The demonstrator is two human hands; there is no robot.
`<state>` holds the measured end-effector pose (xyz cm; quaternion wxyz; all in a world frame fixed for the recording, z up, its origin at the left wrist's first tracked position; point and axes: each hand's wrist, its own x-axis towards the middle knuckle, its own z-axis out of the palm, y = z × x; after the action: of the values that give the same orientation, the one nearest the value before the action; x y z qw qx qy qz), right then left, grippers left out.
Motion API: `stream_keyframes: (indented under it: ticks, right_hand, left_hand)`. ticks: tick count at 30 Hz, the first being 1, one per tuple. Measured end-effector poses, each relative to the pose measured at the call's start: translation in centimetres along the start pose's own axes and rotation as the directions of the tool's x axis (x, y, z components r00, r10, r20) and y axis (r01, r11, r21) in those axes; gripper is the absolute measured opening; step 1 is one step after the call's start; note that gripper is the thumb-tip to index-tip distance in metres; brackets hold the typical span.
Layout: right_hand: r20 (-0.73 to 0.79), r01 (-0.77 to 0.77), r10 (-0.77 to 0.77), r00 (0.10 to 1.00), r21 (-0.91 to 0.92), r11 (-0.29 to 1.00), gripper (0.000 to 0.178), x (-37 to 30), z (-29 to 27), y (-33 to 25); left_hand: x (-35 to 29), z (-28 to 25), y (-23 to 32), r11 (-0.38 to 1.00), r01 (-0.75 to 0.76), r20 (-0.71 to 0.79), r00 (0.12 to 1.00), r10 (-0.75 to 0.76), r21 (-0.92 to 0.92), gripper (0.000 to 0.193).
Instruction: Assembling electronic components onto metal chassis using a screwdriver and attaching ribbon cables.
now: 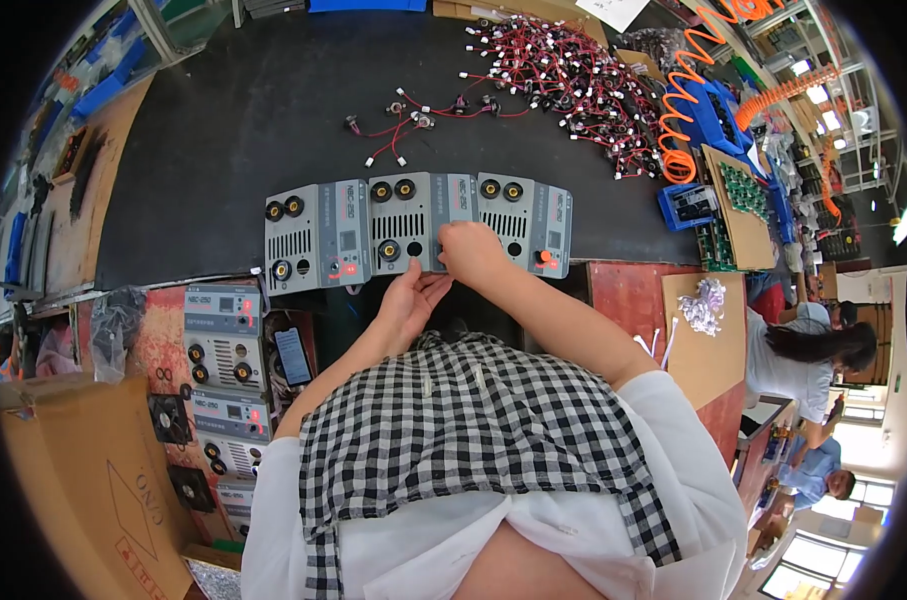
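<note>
Three grey plastic front panels with black round sockets and vent slots stand in a row along the near edge of the black work surface: a left panel (pixel 315 236), a middle panel (pixel 397 214) and a right panel (pixel 525 222). My right hand (pixel 466 252) is closed at the lower right part of the middle panel, fingertips pinched together; what they hold is hidden. Just below that panel's near edge, my left hand (pixel 413 304) is turned partly palm up, its fingers apart and its thumb at the edge. An orange knob (pixel 543 257) sits on the right panel.
Beyond the panels lie a few loose wired parts (pixel 413 122) and a large heap of red wires with white connectors (pixel 573 85). Blue bins (pixel 708 115) and green circuit boards (pixel 741 192) stand at the right. More panels (pixel 223 335), a phone (pixel 293 357) and a cardboard box (pixel 93 480) are at the left.
</note>
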<state>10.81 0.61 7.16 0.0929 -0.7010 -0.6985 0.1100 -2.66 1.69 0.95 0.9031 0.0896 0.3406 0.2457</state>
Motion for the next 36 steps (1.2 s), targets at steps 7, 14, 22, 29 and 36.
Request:
stream_keyframes:
  ticks: [7,14,22,29,36]
  right_hand:
    - [0.084,0.016,-0.014,0.996,-0.028,0.999,0.014,3.7,0.4,-2.5]
    - [0.159,0.05,-0.061,0.985,0.073,0.996,0.02,-2.2,1.7,2.6]
    - [-0.034,0.099,-0.093,0.995,0.361,0.927,0.036,-5.4,-2.6,4.6]
    - [-0.233,0.493,-0.435,0.87,0.365,0.789,0.03,-3.1,-3.0,1.9]
    - [-0.103,0.656,-0.71,0.697,0.492,0.573,0.02,-4.7,0.2,-7.3]
  left_hand:
    - [-0.8,-1.2,2.5,0.989,-0.143,-0.011,0.99,0.143,-0.047,0.036]
    - [1.1,-4.3,-5.3,0.935,-0.237,0.287,0.945,0.158,0.265,0.037]
    - [-7.4,-3.2,-2.6,0.884,-0.227,-0.089,0.954,0.286,0.409,0.042]
    - [-19.0,-8.2,-1.9,0.69,-0.521,-0.501,0.474,0.724,0.502,0.024]
    - [-27.6,-13.0,-7.5,0.426,0.02,-0.416,-0.181,0.891,0.905,0.017]
